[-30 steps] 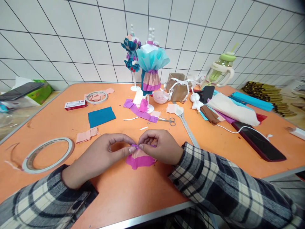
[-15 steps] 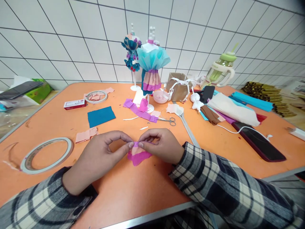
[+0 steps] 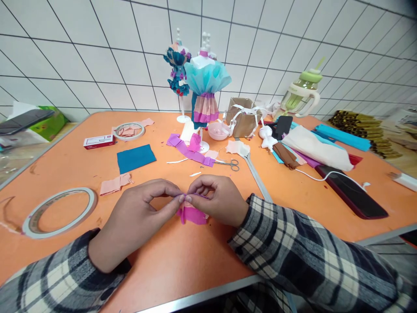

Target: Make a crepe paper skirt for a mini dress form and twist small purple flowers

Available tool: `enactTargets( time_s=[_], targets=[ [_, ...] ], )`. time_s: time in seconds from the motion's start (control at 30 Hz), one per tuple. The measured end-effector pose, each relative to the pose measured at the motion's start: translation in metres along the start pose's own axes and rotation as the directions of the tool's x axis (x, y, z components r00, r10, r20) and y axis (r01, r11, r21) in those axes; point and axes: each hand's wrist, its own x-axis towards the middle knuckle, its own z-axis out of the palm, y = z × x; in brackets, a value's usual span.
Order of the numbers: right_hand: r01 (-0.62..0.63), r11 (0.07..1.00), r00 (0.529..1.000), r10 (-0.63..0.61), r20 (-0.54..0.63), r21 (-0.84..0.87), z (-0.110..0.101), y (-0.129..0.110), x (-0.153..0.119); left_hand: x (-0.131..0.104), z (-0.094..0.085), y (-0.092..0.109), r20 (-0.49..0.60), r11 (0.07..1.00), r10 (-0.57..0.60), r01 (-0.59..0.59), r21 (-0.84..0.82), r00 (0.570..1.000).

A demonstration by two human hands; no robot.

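Note:
Between my two hands is a small layered piece of crepe paper (image 3: 194,215), peach above and magenta below, with a purple top edge. My left hand (image 3: 140,217) pinches that edge between thumb and forefinger. Right beside it, my right hand (image 3: 218,198) pinches the same edge, the thumb tips almost touching. The paper hangs below the fingers, just above the orange table (image 3: 176,265). Beyond the hands lie a purple paper strip (image 3: 189,152), a pair of scissors (image 3: 233,164) and a white scrap (image 3: 195,174).
Dress forms in paper dresses (image 3: 206,78) stand at the back, near a pink bowl (image 3: 219,130) and a brown box (image 3: 243,119). At left are a tape roll (image 3: 93,202), a blue sheet (image 3: 137,158) and peach paper (image 3: 114,184). A phone (image 3: 355,193) and a bottle (image 3: 301,93) are at right.
The fingertips have drawn closer together, and the purple edge between them is now bunched and mostly covered. The lower paper has folded and shifted slightly right. The camera view has moved a little.

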Motion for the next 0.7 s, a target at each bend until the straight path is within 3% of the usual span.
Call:
enactTargets(
  time_s=[0.27, 0.5, 0.7],
  targets=[
    [0.027, 0.999, 0.999, -0.028, -0.023, -0.017, 0.0027, 0.0007, -0.0021, -0.0014, 0.0019, -0.0053, 0.041, 0.996, -0.049, 0.052, -0.067, 0.998],
    [-0.025, 1.000, 0.999, 0.026, 0.023, -0.016, 0.0029, -0.0042, -0.0055, -0.0017, 0.0029, -0.0043, 0.053, 0.996, -0.049, 0.053, -0.071, 0.997],
    [0.016, 0.995, 0.999, -0.019, -0.037, -0.094, 0.0028, -0.0028, -0.0036, -0.0009, 0.0029, -0.0027, 0.054, 0.996, -0.069, 0.071, -0.050, 0.996]
  ],
)
